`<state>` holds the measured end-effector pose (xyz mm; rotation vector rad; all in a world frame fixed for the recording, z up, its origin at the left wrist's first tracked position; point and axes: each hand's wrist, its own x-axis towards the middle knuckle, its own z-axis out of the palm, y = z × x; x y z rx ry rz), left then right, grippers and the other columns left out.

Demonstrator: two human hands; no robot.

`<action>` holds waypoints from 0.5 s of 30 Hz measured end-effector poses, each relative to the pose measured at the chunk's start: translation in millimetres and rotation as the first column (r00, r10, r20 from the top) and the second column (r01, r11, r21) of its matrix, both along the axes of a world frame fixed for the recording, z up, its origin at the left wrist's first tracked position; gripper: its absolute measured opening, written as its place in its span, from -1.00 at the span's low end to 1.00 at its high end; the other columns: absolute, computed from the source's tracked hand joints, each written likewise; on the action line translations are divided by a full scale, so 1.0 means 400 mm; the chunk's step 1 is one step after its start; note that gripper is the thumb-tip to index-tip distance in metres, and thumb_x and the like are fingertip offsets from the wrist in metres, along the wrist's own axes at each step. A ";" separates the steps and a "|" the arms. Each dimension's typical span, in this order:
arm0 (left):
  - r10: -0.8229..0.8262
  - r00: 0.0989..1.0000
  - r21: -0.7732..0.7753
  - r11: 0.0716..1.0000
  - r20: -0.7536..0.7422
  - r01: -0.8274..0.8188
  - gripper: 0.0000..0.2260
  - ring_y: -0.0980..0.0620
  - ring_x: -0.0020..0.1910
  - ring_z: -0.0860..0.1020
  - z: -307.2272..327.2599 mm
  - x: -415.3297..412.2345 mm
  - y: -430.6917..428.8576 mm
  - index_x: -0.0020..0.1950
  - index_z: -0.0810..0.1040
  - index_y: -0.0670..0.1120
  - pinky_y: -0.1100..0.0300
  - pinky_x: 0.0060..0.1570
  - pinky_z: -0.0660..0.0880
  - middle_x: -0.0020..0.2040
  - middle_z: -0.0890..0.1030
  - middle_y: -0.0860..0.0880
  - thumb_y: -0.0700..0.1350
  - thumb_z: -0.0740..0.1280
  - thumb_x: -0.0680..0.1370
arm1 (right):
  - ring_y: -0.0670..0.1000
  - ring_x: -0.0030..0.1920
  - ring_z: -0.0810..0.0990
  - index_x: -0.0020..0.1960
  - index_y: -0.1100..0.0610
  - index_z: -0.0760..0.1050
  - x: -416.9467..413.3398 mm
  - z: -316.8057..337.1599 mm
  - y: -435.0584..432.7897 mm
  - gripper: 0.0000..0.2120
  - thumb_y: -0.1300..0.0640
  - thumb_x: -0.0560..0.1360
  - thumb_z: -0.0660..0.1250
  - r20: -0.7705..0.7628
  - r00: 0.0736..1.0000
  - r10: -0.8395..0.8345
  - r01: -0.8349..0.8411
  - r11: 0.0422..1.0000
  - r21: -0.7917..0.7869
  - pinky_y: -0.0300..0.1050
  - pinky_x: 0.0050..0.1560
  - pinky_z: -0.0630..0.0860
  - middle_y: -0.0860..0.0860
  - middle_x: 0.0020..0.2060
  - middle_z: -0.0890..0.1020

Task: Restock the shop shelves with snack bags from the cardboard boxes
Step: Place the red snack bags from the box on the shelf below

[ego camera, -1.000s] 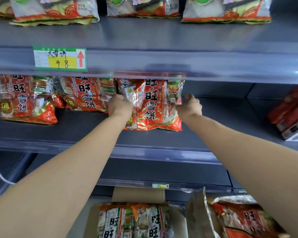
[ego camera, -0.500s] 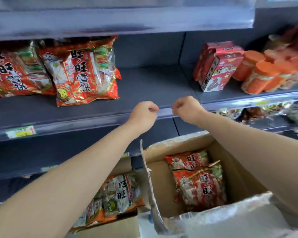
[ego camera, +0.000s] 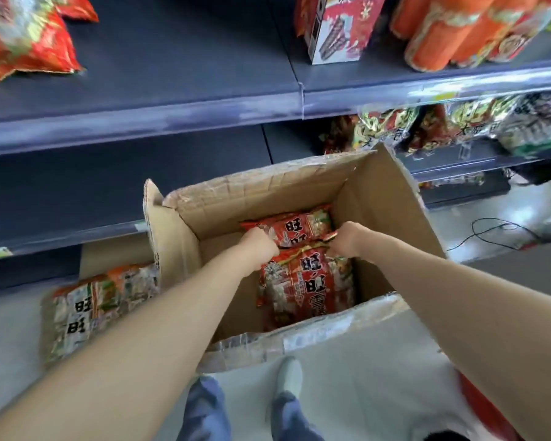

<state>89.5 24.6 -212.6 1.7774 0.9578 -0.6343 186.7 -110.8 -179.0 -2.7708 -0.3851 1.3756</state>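
Observation:
An open cardboard box (ego camera: 379,198) stands on the floor below the shelves. Inside lie two red snack bags: a near one (ego camera: 306,288) and a farther one (ego camera: 299,226). My left hand (ego camera: 260,246) and my right hand (ego camera: 345,238) are both down in the box, gripping the top edge of the near red bag at its two corners. On the shelf (ego camera: 172,74) at the upper left stands a red snack bag (ego camera: 23,43) of the same kind.
A second box (ego camera: 86,310) with green and white snack bags sits on the floor at left. Red cartons (ego camera: 334,30) and orange tubs (ego camera: 458,30) fill the right shelf; more bags (ego camera: 458,125) lie below them. A black cable (ego camera: 497,230) runs over the floor at right.
Both hands left the bag on the shelf, dropped down into the box and took hold of the near red bag. The view swung down from the shelves to the box.

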 end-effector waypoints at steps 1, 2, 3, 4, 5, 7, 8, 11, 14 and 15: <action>0.032 0.998 -0.014 0.999 -0.049 -0.032 -0.82 -0.07 -0.09 0.50 -0.033 -0.001 -0.007 0.14 0.49 -0.21 0.09 -0.08 0.50 0.01 0.53 -0.15 -0.26 0.29 0.54 | 0.17 0.32 0.46 0.35 0.24 0.43 0.007 -0.037 -0.013 -0.58 0.18 0.51 0.34 -0.022 1.000 0.021 -0.022 1.000 -0.014 -0.15 0.06 0.43 0.18 0.31 0.50; 0.058 0.994 -0.017 0.998 -0.095 -0.060 -0.73 -0.08 -0.05 0.52 -0.064 -0.001 -0.013 0.23 0.47 -0.24 0.11 -0.11 0.48 0.07 0.55 -0.17 -0.25 0.31 0.53 | 0.16 0.36 0.42 0.39 0.25 0.38 0.011 -0.067 -0.025 -0.58 0.16 0.56 0.27 -0.044 0.999 0.032 -0.034 0.999 -0.043 -0.13 0.17 0.39 0.19 0.36 0.45; 0.065 0.989 -0.013 0.998 -0.131 -0.067 -0.68 -0.09 0.01 0.55 -0.089 -0.001 -0.018 0.27 0.44 -0.25 0.12 -0.10 0.46 0.12 0.56 -0.18 -0.23 0.33 0.53 | 0.14 0.40 0.37 0.42 0.26 0.32 0.012 -0.093 -0.028 -0.59 0.14 0.61 0.18 -0.050 0.997 -0.056 0.055 0.998 -0.020 -0.13 0.26 0.32 0.19 0.41 0.39; 0.057 0.985 -0.004 0.998 -0.164 -0.058 -0.66 -0.11 0.09 0.56 -0.111 0.001 -0.023 0.28 0.44 -0.27 0.12 -0.07 0.46 0.16 0.56 -0.20 -0.22 0.34 0.54 | 0.13 0.42 0.34 0.44 0.27 0.29 0.013 -0.106 -0.033 -0.59 0.14 0.63 0.12 -0.044 0.993 -0.106 0.106 0.994 -0.009 -0.14 0.31 0.27 0.18 0.43 0.35; 0.044 0.981 0.006 0.999 -0.190 -0.044 -0.66 -0.13 0.15 0.54 -0.133 0.002 -0.028 0.28 0.45 -0.28 0.11 -0.02 0.46 0.18 0.55 -0.20 -0.21 0.35 0.54 | 0.14 0.41 0.34 0.43 0.29 0.30 0.023 -0.118 -0.042 -0.60 0.16 0.63 0.12 -0.067 0.976 -0.208 0.209 0.978 0.007 -0.14 0.31 0.27 0.19 0.42 0.37; 0.004 0.972 -0.009 1.000 -0.235 -0.006 -0.68 -0.14 0.19 0.52 -0.176 0.005 -0.038 0.26 0.48 -0.27 0.09 0.09 0.46 0.21 0.54 -0.18 -0.21 0.36 0.53 | 0.17 0.38 0.39 0.37 0.32 0.37 0.048 -0.176 -0.071 -0.62 0.22 0.59 0.20 -0.106 0.962 -0.250 0.249 0.968 -0.028 -0.10 0.26 0.35 0.22 0.36 0.43; -0.011 0.967 -0.030 1.000 -0.253 0.003 -0.69 -0.14 0.19 0.51 -0.196 0.005 -0.044 0.25 0.48 -0.26 0.07 0.10 0.45 0.21 0.54 -0.17 -0.21 0.35 0.53 | 0.19 0.36 0.41 0.35 0.33 0.39 0.057 -0.201 -0.085 -0.63 0.24 0.57 0.22 -0.130 0.973 -0.191 0.184 0.981 -0.065 -0.08 0.23 0.38 0.23 0.34 0.45; -0.001 0.951 -0.110 0.993 -0.310 -0.035 -0.74 -0.12 0.12 0.49 -0.240 0.009 -0.063 0.25 0.46 -0.24 0.00 0.15 0.46 0.20 0.52 -0.16 -0.20 0.28 0.58 | 0.20 0.29 0.46 0.30 0.27 0.43 0.071 -0.266 -0.104 -0.66 0.31 0.53 0.22 -0.192 0.942 -0.277 0.271 0.961 -0.054 -0.03 0.11 0.42 0.20 0.28 0.49; 0.044 0.939 -0.154 0.983 -0.342 -0.102 -0.67 -0.17 0.24 0.47 -0.260 0.013 -0.077 0.33 0.42 -0.24 -0.07 0.26 0.43 0.27 0.49 -0.20 -0.20 0.30 0.57 | 0.14 0.22 0.47 0.20 0.22 0.46 0.087 -0.299 -0.105 -0.70 0.33 0.48 0.25 -0.249 0.892 -0.378 0.375 0.925 -0.061 -0.04 0.06 0.40 0.14 0.20 0.51; 0.063 0.936 -0.157 0.980 -0.347 -0.125 -0.65 -0.19 0.29 0.45 -0.262 0.015 -0.079 0.34 0.41 -0.24 -0.10 0.28 0.42 0.31 0.48 -0.21 -0.22 0.31 0.56 | 0.14 0.23 0.46 0.22 0.22 0.46 0.092 -0.304 -0.104 -0.67 0.34 0.46 0.27 -0.254 0.881 -0.400 0.401 0.915 -0.047 -0.04 0.06 0.40 0.14 0.22 0.51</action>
